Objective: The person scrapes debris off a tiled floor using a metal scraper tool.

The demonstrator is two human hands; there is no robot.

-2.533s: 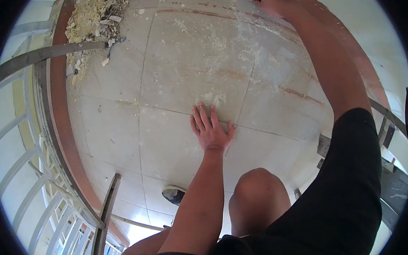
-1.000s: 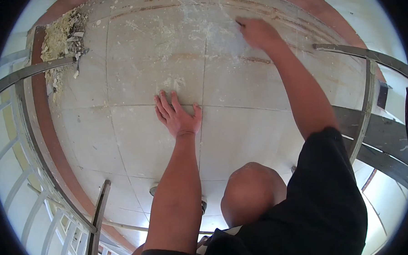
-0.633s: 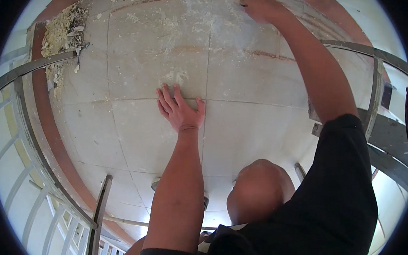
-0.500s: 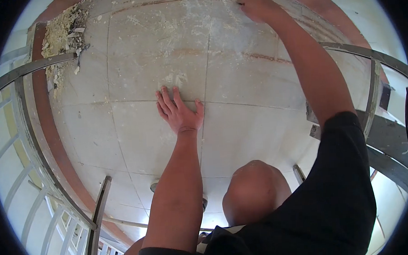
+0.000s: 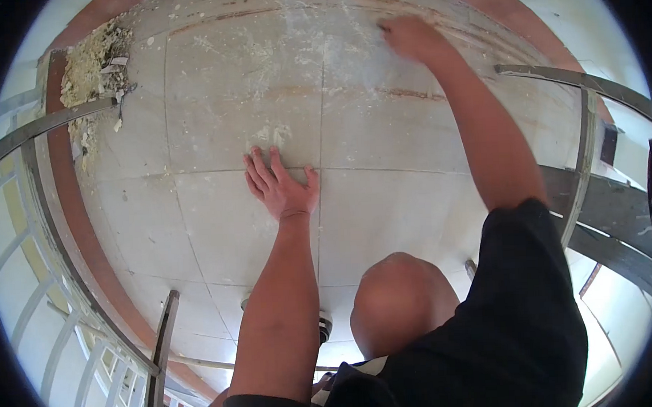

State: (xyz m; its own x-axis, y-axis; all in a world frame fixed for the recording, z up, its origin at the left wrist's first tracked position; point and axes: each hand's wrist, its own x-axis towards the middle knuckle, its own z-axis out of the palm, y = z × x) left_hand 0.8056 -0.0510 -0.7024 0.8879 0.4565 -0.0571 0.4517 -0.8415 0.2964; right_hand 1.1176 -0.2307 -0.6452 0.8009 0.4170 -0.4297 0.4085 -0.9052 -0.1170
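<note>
My left hand lies flat on the pale tiled floor, fingers spread, just left of a joint between tiles. Farther out, my right hand is closed and blurred, low over the floor at the upper right. A small dark bit shows at its fingertips, too small to name. Whitish smears and specks mark the tiles between and beyond my hands. A reddish-brown streak runs across the floor below my right hand.
Crumbled yellowish debris is heaped at the upper left. Metal rails stand at the left and right, with white bars beyond the left one. Dark boards lie at the right. My bare knee is near the bottom.
My right hand has moved slightly nearer to me, its arm shifting left. My left hand stays planted on the same tile. The whole view has shifted a little.
</note>
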